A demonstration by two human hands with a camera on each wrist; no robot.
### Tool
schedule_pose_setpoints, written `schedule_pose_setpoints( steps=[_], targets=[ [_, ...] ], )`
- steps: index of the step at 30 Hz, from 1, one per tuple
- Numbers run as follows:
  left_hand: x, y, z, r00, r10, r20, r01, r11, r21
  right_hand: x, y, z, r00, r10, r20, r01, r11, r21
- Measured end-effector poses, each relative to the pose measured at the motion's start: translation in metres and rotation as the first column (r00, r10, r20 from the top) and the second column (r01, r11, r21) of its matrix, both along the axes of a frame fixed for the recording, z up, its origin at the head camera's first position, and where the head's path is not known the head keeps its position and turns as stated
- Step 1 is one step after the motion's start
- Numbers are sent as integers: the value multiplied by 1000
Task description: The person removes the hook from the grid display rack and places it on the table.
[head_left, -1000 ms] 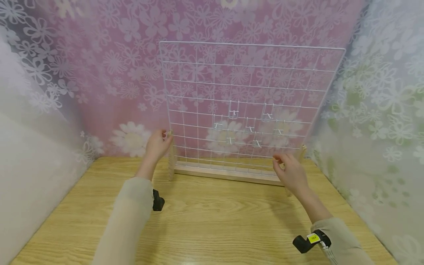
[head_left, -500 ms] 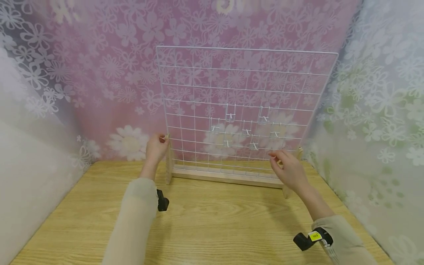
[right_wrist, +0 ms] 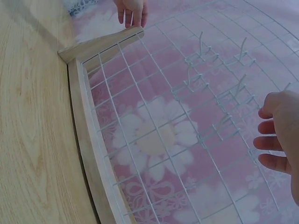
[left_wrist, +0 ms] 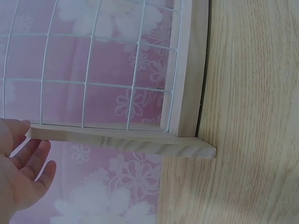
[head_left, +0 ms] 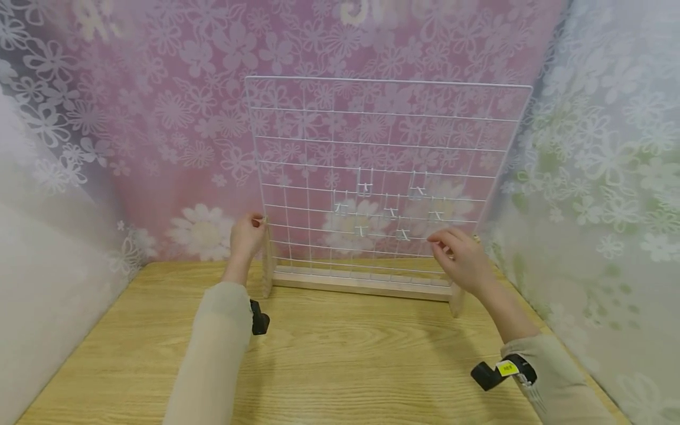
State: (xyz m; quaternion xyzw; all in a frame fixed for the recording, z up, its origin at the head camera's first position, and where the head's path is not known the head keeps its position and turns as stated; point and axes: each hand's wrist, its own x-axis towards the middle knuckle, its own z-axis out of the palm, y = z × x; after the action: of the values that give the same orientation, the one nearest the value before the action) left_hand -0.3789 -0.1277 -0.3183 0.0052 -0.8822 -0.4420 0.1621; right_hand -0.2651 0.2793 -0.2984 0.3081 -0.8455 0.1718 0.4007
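A white wire grid panel (head_left: 388, 81) stands upright in a wooden stand, whose base bar (head_left: 361, 285) lies along the table. My left hand (head_left: 248, 239) pinches the top end of the left wooden side post (left_wrist: 126, 142), thumb on one face and fingertips on the other. Several small metal hooks (head_left: 404, 235) hang on the panel's middle and lower rows, their prongs pointing outward. Just right of the lowest hooks, my right hand (head_left: 461, 260) hovers with loosely bent fingers and nothing visible in it. It partly covers the right wooden side post (head_left: 455, 301).
Floral cloth (head_left: 186, 136) rises directly behind the panel. Pale patterned cloth (head_left: 600, 177) closes off the right side, and a white sheet (head_left: 58, 265) the left. The wood-grain table (head_left: 340, 354) extends toward me. Both wrists carry a black camera mount (head_left: 486, 376).
My right hand has risen slightly beside the hooks. My left hand stays at the post top. The panel sits slightly lower and farther left in the head view.
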Motion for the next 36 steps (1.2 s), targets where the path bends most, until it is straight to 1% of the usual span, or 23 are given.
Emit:
schedule_pose_setpoints(
  steps=[4, 9, 11, 14, 18, 20, 22, 24, 26, 28, 30, 33, 36],
  targets=[
    [-1, 0, -3, 1000, 12, -11, -12, 999, 50, 0, -1, 5, 1000, -5, 4, 5, 1000, 16],
    [-3, -2, -5, 1000, 26, 0, -26, 990, 138, 0, -4, 15, 1000, -9, 19, 9, 1000, 27],
    [-4, -3, -5, 1000, 26, 3, -26, 988, 150, 1, -4, 20, 999, -16, 36, 15, 1000, 23],
    [-5, -4, -3, 1000, 23, 1, -23, 989, 144, 0, -6, 28, 997, -30, 65, 30, 1000, 5],
    [-5, -6, 1, 1000, 20, 12, -21, 990, 137, -3, -6, 35, 995, -24, 95, 29, 998, -51],
    [-4, -6, 2, 1000, 12, 24, -15, 987, 160, -5, -7, 38, 994, -25, 105, 34, 995, -92],
    [-4, -6, 3, 999, 4, 33, -10, 983, 183, -7, -7, 41, 992, -24, 123, 42, 988, -148],
    [-4, -7, 3, 999, -7, 38, -1, 978, 208, -9, -7, 44, 988, -31, 152, 63, 975, -213],
    [-4, -6, 3, 999, -12, 36, 4, 976, 219, -10, -6, 48, 981, -31, 193, 87, 953, -290],
    [-5, -5, 2, 999, -21, 31, 13, 975, 222, -11, -5, 51, 973, -46, 226, 124, 931, -343],
    [-5, -3, 2, 999, -24, 29, 17, 973, 228, -13, -5, 54, 964, -56, 261, 155, 913, -377],
    [-4, -1, 1, 999, -24, 27, 17, 971, 238, -17, -4, 59, 949, -63, 310, 188, 901, -391],
    [-4, 0, -1, 1000, -7, 26, 0, 969, 249, -21, -5, 64, 923, -43, 382, 210, 889, -407]
  ],
)
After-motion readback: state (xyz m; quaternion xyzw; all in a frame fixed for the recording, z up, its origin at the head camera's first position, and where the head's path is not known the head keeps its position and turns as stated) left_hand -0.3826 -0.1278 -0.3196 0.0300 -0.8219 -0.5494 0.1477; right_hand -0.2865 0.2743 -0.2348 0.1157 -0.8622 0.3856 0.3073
